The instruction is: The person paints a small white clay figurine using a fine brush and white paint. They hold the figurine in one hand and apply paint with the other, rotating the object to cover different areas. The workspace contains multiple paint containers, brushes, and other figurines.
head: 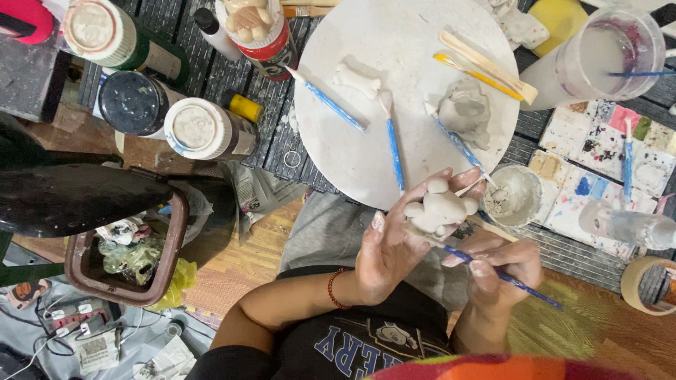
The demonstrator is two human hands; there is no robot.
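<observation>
Hands shaping a small clay figure just below a round white board.

The left hand (394,246) is cupping the pale clay figure (440,209), fingers curled around it, while the right hand (503,271) is pinching a blue-handled tool (503,276) whose tip is meeting the figure's underside. Just beyond the hands, a small cup (512,195) is holding whitish slip; farther up, a clear cup (609,53) is holding cloudy water and a brush. Tools and a grey clay lump (465,109) are lying on the board (352,151).
</observation>
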